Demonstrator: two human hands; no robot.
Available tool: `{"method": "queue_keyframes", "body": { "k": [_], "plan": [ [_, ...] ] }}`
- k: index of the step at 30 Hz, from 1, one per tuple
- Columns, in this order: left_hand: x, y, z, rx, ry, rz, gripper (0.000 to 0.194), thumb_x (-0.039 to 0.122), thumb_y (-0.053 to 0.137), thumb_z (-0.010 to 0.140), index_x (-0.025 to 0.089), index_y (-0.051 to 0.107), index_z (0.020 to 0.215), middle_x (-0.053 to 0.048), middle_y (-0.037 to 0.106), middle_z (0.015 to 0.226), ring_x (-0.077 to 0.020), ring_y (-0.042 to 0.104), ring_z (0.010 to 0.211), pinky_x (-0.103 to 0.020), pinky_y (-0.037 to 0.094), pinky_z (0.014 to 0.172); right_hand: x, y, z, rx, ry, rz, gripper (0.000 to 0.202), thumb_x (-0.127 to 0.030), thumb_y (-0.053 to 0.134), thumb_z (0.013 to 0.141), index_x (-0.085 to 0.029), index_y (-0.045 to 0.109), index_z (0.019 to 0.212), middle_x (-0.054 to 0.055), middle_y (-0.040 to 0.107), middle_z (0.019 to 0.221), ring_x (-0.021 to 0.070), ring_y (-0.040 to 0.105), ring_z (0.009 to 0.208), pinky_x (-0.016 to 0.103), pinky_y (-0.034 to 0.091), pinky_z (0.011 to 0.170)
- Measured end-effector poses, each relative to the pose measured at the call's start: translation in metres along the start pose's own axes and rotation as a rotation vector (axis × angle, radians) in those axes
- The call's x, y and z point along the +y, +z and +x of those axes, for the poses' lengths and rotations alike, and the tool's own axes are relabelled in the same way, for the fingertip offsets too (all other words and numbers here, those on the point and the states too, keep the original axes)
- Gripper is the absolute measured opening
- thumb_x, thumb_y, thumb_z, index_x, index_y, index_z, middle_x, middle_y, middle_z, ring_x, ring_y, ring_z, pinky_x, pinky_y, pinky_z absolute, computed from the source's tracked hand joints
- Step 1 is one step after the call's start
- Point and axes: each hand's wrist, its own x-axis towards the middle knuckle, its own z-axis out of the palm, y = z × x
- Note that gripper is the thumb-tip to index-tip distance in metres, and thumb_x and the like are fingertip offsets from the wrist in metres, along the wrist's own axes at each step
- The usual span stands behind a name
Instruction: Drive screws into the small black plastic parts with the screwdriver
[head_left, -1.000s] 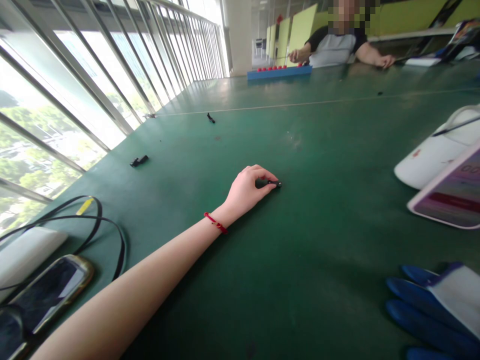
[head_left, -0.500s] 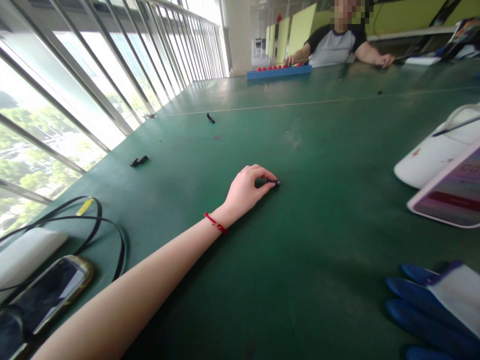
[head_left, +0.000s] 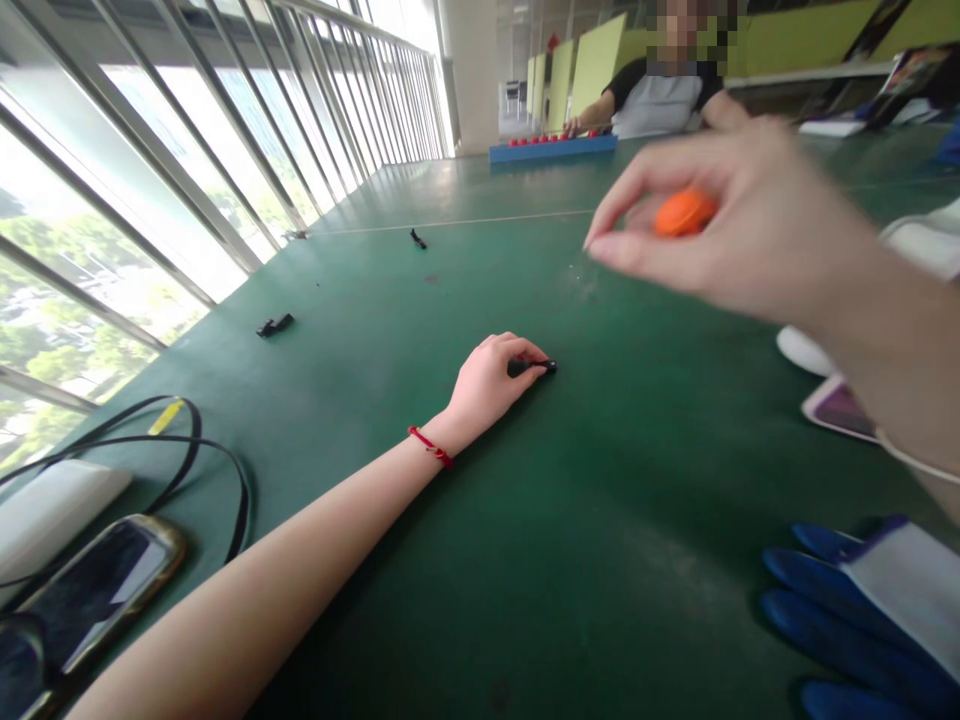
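Observation:
My left hand (head_left: 499, 375), with a red bracelet at the wrist, rests on the green table (head_left: 600, 500) and pinches a small black object (head_left: 550, 366) against its surface. Raised above the table on the right, my right hand (head_left: 750, 215) is blurred by motion. An orange round object (head_left: 684, 212) sits in its curled palm, and the thumb and index fingertips meet in front of it. Whether anything tiny is between those fingertips cannot be made out.
Black pieces (head_left: 275, 325) lie at the left. A phone (head_left: 112, 590), white box (head_left: 64, 510) and cable are nearer. Blue gloves (head_left: 847, 620) lie at the right. A person (head_left: 660, 100) sits behind a blue rack (head_left: 553, 149); railings line the left side.
My right hand has come into view from the right with the orange object. My left hand stays in place on the black object.

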Motion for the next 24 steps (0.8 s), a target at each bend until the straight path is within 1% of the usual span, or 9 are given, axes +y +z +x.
{"method": "queue_keyframes", "body": {
  "k": [3,4,5,7,10,14,18,21,24],
  "plan": [
    [0.0,0.0,0.0,0.017,0.025,0.03,0.01,0.021,0.06,0.08,0.019,0.068,0.085,-0.002,0.066,0.087,-0.017,0.057,0.086,-0.031,0.046,0.079,0.006,0.038,-0.014,-0.154,0.022,-0.132,0.023,-0.04,0.067,0.072,-0.027,0.068,0.091,-0.005,0.06,0.06,0.0112,0.054,0.055,0.023,0.037,0.05],
    [0.0,0.0,-0.001,0.021,0.031,0.038,0.01,0.021,0.059,0.08,0.019,0.068,0.085,-0.002,0.066,0.087,-0.0172,0.057,0.086,-0.031,0.045,0.079,0.008,0.05,-0.019,-0.192,0.043,-0.203,0.025,-0.039,0.068,0.07,-0.03,0.069,0.093,-0.005,0.059,0.057,0.0127,0.055,0.054,0.023,0.035,0.049],
    [0.001,0.0,-0.001,0.023,0.036,0.043,0.01,0.021,0.059,0.08,0.019,0.067,0.084,-0.001,0.066,0.088,-0.0173,0.057,0.087,-0.031,0.045,0.079,0.011,0.06,-0.023,-0.187,0.083,-0.228,0.023,-0.039,0.068,0.07,-0.031,0.07,0.091,-0.004,0.059,0.057,0.0133,0.055,0.054,0.023,0.034,0.049],
    [0.001,0.0,-0.001,0.021,0.046,0.044,0.01,0.021,0.058,0.08,0.019,0.067,0.084,-0.001,0.067,0.089,-0.0173,0.057,0.087,-0.031,0.045,0.079,0.014,0.073,-0.029,-0.186,0.086,-0.241,0.019,-0.039,0.066,0.071,-0.032,0.071,0.088,-0.004,0.061,0.058,0.0141,0.057,0.055,0.023,0.034,0.049],
    [0.003,-0.001,-0.001,0.019,0.053,0.051,0.01,0.021,0.058,0.08,0.019,0.067,0.084,-0.001,0.067,0.09,-0.0175,0.057,0.088,-0.03,0.045,0.078,0.018,0.077,-0.032,-0.163,0.048,-0.302,0.016,-0.036,0.062,0.073,-0.032,0.071,0.085,-0.002,0.065,0.06,0.017,0.061,0.059,0.025,0.033,0.049],
    [0.004,-0.001,-0.002,0.014,0.067,0.054,0.009,0.021,0.058,0.08,0.019,0.067,0.084,-0.001,0.067,0.089,-0.0172,0.056,0.087,-0.03,0.045,0.078,0.023,0.077,-0.035,-0.148,0.023,-0.335,0.016,-0.033,0.059,0.075,-0.03,0.071,0.086,-0.001,0.07,0.069,0.0201,0.064,0.068,0.027,0.036,0.054],
    [0.005,-0.001,-0.002,0.015,0.096,0.058,0.009,0.021,0.058,0.081,0.019,0.066,0.085,-0.001,0.066,0.089,-0.0169,0.056,0.087,-0.03,0.045,0.078,0.026,0.083,-0.039,-0.127,0.004,-0.32,0.016,-0.03,0.057,0.078,-0.028,0.072,0.085,-0.002,0.072,0.076,0.0202,0.065,0.071,0.028,0.04,0.059],
    [0.005,-0.001,-0.002,0.015,0.095,0.058,0.008,0.02,0.057,0.081,0.019,0.065,0.083,-0.002,0.066,0.09,-0.017,0.056,0.087,-0.03,0.046,0.078,0.028,0.087,-0.041,-0.102,-0.011,-0.329,0.019,-0.032,0.058,0.078,-0.027,0.072,0.089,-0.001,0.073,0.078,0.0207,0.065,0.071,0.029,0.041,0.06],
    [0.006,-0.001,-0.002,0.003,0.096,0.06,0.008,0.02,0.057,0.081,0.019,0.065,0.083,-0.002,0.067,0.09,-0.0171,0.056,0.087,-0.03,0.046,0.078,0.03,0.089,-0.043,-0.096,-0.033,-0.312,0.017,-0.031,0.058,0.079,-0.027,0.073,0.087,-0.001,0.073,0.078,0.0195,0.065,0.07,0.028,0.042,0.06]
  ]
}}
